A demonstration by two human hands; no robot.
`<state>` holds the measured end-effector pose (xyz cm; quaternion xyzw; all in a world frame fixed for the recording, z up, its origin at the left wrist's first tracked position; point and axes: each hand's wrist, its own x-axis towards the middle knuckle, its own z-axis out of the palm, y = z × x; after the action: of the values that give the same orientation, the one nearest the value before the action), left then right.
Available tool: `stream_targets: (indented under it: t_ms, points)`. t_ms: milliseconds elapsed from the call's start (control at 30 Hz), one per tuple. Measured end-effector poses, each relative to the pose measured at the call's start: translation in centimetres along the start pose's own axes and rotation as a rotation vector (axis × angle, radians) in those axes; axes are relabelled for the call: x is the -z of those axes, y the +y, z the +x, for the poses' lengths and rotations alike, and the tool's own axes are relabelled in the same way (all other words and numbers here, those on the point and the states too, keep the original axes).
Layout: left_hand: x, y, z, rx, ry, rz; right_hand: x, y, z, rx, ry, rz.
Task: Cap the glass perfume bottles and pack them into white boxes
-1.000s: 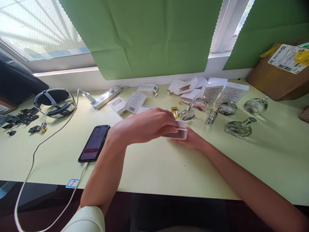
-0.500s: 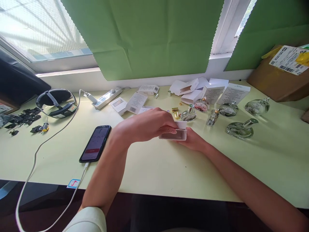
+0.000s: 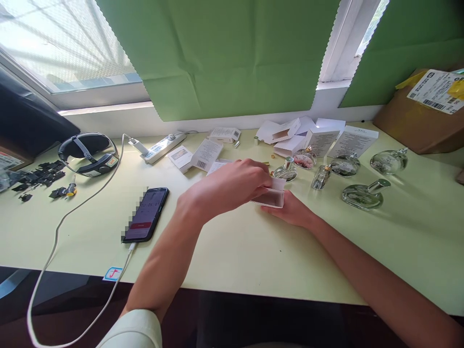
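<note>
A small white carton (image 3: 272,198) is between my hands above the table, its open end toward me and a flap raised at the far side. My right hand (image 3: 290,210) wraps round the carton from the right and below. Over its left part, my left hand (image 3: 237,186) is closed with bent fingers at the opening; its fingertips are hidden. Just beyond the carton stands a glass perfume bottle (image 3: 285,171) with a silvery cap. A gold-coloured piece behind my left hand is mostly covered.
Several more perfume bottles (image 3: 362,197) are on the right. White cartons (image 3: 207,153) lie along the back near a power strip (image 3: 162,147). A phone (image 3: 147,215) with a white cable is on the left, beyond it a black headset (image 3: 90,157). A brown cardboard box (image 3: 416,118) fills the back right.
My left hand has shifted slightly right and covers more of the carton's opening. The gold-coloured piece behind it is now mostly hidden. The whole view has moved a little.
</note>
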<state>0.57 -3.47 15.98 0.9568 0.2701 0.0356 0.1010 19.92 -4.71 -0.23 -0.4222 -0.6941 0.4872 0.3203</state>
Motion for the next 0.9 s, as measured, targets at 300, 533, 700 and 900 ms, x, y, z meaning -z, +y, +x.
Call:
stream_targets:
  t_ms: [300, 533, 700, 900]
  points:
    - [-0.6, -1.1, 0.8, -0.002, -0.024, 0.038, 0.0, 0.4, 0.2, -0.037, -0.006, 0.006]
    - [-1.5, -2.0, 1.5, 0.043, -0.027, 0.087, 0.0, 0.4, 0.2, -0.033, 0.01, 0.061]
    - [0.1, -1.9, 0.2, -0.01, -0.045, -0.018, 0.2, -0.1, 0.2, -0.06, -0.031, 0.121]
    - [1.5, -1.7, -1.2, 0.084, -0.057, -0.053, 0.1, -0.3, 0.0, -0.073, -0.07, 0.122]
